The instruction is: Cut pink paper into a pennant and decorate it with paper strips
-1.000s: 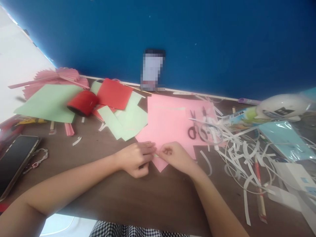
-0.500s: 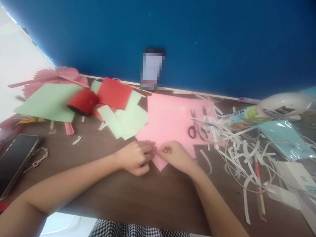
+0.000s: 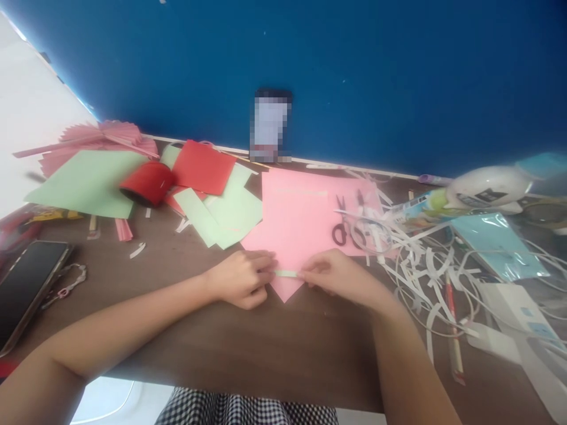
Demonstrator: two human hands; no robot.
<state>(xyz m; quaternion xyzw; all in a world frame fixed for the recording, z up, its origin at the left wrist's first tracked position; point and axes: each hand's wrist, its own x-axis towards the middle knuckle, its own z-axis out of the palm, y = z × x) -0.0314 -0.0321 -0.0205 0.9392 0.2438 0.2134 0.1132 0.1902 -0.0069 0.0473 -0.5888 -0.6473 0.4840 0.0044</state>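
A narrow pale green paper strip (image 3: pixel 287 274) runs crosswise over the pointed lower corner of the pink paper (image 3: pixel 295 230). My left hand (image 3: pixel 243 277) rests at the strip's left end, its fingers curled and closed on it. At the other end, my right hand (image 3: pixel 334 271) pinches the strip between thumb and fingertips. Dark-handled scissors (image 3: pixel 340 234) lie on the pink paper beyond my right hand, with a second pair (image 3: pixel 358 233) beside them, partly under white strips. Another pale strip (image 3: pixel 301 193) lies near the top of the pink paper.
Green sheets (image 3: pixel 233 218), a red square (image 3: pixel 204 167) and a red roll (image 3: pixel 147 184) lie left. White paper strips (image 3: pixel 425 268) and cables tangle on the right, near a glue bottle (image 3: pixel 482 186). One phone (image 3: pixel 33 283) lies left; another (image 3: pixel 270 127) leans against the blue wall.
My right hand has moved right, away from the left hand, and the green strip now shows between them. My left hand has stayed almost still. The view has shifted slightly.
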